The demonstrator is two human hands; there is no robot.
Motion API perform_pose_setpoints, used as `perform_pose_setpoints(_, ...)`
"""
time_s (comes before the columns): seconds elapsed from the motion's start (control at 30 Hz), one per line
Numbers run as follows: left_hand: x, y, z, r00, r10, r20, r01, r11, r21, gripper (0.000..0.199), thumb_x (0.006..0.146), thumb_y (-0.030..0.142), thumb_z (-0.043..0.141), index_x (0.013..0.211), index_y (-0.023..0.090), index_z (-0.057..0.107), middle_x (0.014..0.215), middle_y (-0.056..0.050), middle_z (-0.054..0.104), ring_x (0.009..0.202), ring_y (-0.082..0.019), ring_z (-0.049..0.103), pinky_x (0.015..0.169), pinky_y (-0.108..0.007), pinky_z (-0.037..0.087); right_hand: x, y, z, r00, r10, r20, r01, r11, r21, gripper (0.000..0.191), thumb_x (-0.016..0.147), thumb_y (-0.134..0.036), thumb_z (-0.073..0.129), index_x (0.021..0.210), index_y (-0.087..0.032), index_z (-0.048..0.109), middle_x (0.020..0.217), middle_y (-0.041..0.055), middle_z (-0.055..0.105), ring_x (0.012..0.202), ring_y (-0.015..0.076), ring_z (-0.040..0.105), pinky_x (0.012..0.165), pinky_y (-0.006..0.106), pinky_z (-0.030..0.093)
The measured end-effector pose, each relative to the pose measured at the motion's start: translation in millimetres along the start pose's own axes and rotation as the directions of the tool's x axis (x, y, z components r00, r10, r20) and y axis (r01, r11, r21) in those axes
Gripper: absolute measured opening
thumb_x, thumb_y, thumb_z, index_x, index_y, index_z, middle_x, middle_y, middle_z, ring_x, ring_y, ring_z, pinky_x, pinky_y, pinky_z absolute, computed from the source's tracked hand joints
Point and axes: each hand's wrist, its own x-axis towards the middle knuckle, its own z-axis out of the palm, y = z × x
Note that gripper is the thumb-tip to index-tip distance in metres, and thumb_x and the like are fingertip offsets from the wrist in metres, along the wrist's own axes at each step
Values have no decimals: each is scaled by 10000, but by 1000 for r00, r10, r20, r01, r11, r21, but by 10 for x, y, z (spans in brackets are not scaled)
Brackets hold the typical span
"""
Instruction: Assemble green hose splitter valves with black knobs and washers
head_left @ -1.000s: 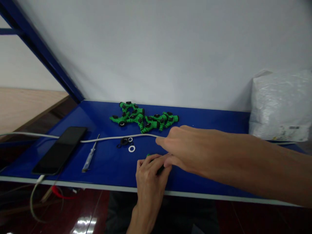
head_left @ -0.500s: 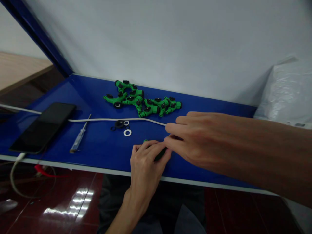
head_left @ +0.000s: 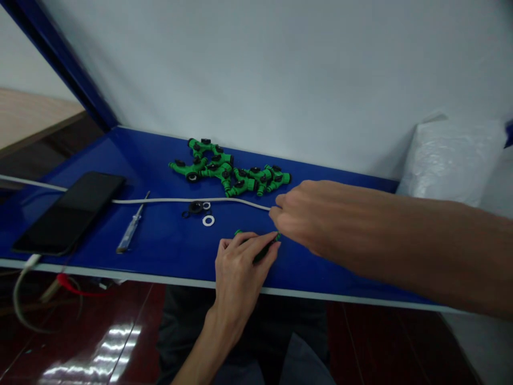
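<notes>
My left hand is closed around a green hose splitter near the table's front edge. Most of that splitter lies under the fingers; only small green ends show. Just above and to its right is my right hand, palm down, fingers curled together. Whatever those fingers hold, if anything, is hidden behind the hand. Beyond the hands, several green hose splitters with black valve levers lie in a cluster. A white flat washer and black rubber rings rest left of my hands.
A white cable runs across the blue table and passes behind my right hand. At left are a black phone with a plugged-in cord and a clear-handled screwdriver. A clear plastic bag stands at the right against the wall.
My right hand has lifted slightly off the splitter and turned, fingers curling in, uncovering a green end. My left hand keeps its hold. The camera view has shifted a little.
</notes>
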Motion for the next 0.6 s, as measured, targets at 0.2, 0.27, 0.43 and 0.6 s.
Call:
perform_pose_setpoints(0.2, -8, -8, 9, 998, 44, -33, -44, 999, 6, 141, 903, 193, 766, 1010, 271, 813, 901, 14, 840, 885, -199, 763, 769, -372, 381, -12, -54, -20, 999, -38, -21, 36, 996, -82, 113, 904, -96, 565, 840, -182, 600, 778, 33, 603, 667, 173, 483, 622, 321, 314)
perform_pose_setpoints(0.27, -10, -11, 9, 997, 63, -40, -63, 998, 0, 145, 897, 185, 771, 1009, 269, 809, 909, 16, 840, 887, -192, 762, 768, -368, 378, 41, -64, -73, 1000, 10, 6, -10, 996, -88, 75, 884, -106, 617, 847, -171, 620, 776, 33, 615, 667, 172, 511, 603, 306, 318)
perform_pose_setpoints(0.43, -2, -12, -3, 999, 35, -8, -36, 999, -16, 183, 886, 180, 785, 1033, 289, 797, 941, 18, 840, 913, -192, 755, 803, -372, 376, -107, 25, -190, 939, 310, 147, -312, 950, -14, 97, 934, -228, 664, 891, -157, 715, 779, 55, 680, 664, 182, 622, 569, 285, 368)
perform_pose_setpoints(0.6, -21, -4, -4, 1000, -8, -8, 7, 995, -96, 185, 890, 178, 779, 1034, 292, 794, 976, 10, 839, 941, -202, 743, 850, -379, 407, -795, -24, 408, 855, 517, 48, -484, 761, 432, 186, 1022, -316, 573, 977, -211, 720, 889, 26, 738, 776, 172, 697, 729, 289, 542)
